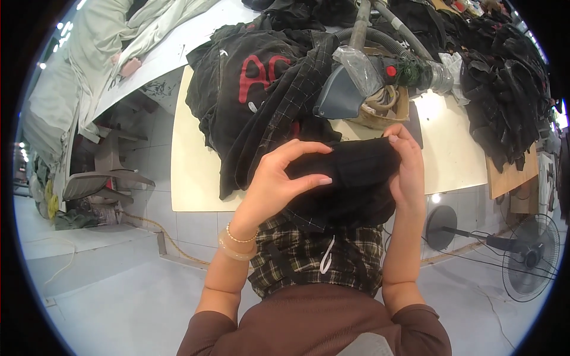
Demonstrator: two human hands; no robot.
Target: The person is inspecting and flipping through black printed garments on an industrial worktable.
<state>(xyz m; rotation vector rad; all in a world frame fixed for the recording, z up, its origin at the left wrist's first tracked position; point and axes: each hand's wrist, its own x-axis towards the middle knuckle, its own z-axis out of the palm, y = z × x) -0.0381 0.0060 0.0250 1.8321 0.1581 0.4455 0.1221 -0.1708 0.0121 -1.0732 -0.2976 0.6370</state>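
Observation:
A piece of black cloth is held up in front of my body, its upper edge stretched between my two hands. My left hand has hold of its left side. The thumb and index finger rest apart on the fabric, while the other fingers are hidden. At the upper right corner my right hand grips the cloth, thumb and fingers closed on the edge. The lower part of the cloth hangs in folds over my plaid trousers or apron, where a white drawstring shows.
Black garments with red markings cover the pale table's left part. Just beyond my hands stands a grey machine head with hoses, beside a box. More dark clothes hang right. A fan stands at lower right.

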